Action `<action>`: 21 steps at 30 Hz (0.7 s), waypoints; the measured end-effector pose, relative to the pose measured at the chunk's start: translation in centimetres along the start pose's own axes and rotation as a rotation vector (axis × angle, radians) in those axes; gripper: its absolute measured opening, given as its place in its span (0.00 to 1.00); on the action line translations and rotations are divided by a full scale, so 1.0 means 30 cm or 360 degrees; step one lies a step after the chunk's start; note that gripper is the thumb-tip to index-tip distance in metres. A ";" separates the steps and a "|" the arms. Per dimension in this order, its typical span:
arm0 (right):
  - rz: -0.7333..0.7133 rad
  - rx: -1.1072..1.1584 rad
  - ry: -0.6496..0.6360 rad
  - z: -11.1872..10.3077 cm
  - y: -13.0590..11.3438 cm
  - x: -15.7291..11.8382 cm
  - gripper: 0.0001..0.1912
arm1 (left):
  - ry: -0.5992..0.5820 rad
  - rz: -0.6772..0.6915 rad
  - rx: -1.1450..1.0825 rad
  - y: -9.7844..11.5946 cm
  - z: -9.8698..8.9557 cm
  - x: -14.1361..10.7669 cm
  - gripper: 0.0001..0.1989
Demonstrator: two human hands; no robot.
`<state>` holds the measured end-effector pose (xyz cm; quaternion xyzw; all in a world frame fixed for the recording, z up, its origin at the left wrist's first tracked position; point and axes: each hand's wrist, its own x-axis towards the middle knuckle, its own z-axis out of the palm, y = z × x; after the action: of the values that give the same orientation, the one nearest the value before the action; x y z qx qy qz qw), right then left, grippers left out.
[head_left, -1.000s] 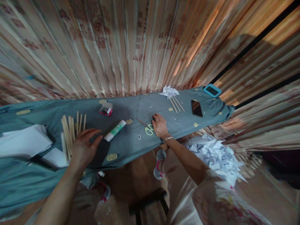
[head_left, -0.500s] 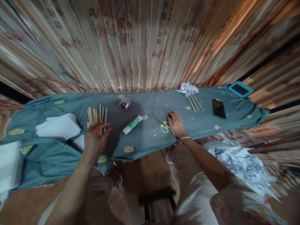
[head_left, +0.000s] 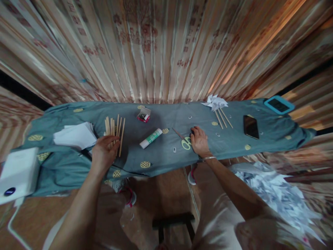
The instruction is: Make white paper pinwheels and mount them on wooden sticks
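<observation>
My left hand (head_left: pixel 104 149) is closed over a bunch of thin wooden sticks (head_left: pixel 110 126), thumb and fingers around their lower part. One loose stick (head_left: pixel 122 137) lies just right of the fingers. My right hand (head_left: pixel 199 141) rests on the cloth near the front edge, fingers curled over something dark that is mostly hidden. Beside its fingertips lie scissors (head_left: pixel 186 143) with light green handles, blades pointing away to the left. Between the hands are a green and white glue stick (head_left: pixel 151 138) and a small open box (head_left: pixel 144 114) with dark small pieces inside.
White paper sheets (head_left: pixel 75 135) are stacked at left, near a white device (head_left: pixel 22 172) with a cable. Paper pinwheels (head_left: pixel 215 102) on sticks, a phone (head_left: pixel 251 127) and a blue-framed device (head_left: pixel 279 105) lie at right. Folded white paper (head_left: pixel 270 191) fills a bag below; a curtain hangs behind.
My left hand has closed further around the sticks, and one stick now stands apart at right. The right hand stays by the scissors. The view has shifted slightly left.
</observation>
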<state>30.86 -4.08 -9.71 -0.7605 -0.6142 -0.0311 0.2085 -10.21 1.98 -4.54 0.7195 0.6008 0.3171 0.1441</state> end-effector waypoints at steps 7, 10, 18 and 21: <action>0.0011 0.0021 0.0041 0.005 -0.004 -0.016 0.22 | -0.0055 -0.0001 0.0060 0.000 0.003 -0.002 0.18; 0.0015 0.0018 0.0026 0.002 -0.005 -0.022 0.23 | -0.0056 0.0031 0.0073 0.008 0.009 -0.001 0.17; -0.0009 0.0057 0.0087 0.003 0.004 -0.033 0.21 | -0.0014 -0.0004 0.0109 0.005 0.004 0.006 0.17; -0.0037 0.0073 0.0109 0.005 0.010 -0.036 0.21 | -0.0016 0.0003 0.0162 0.001 0.004 0.008 0.17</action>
<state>30.86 -5.06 -10.27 -0.7467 -0.6161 -0.0455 0.2466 -10.10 2.23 -4.54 0.7280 0.6148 0.2826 0.1100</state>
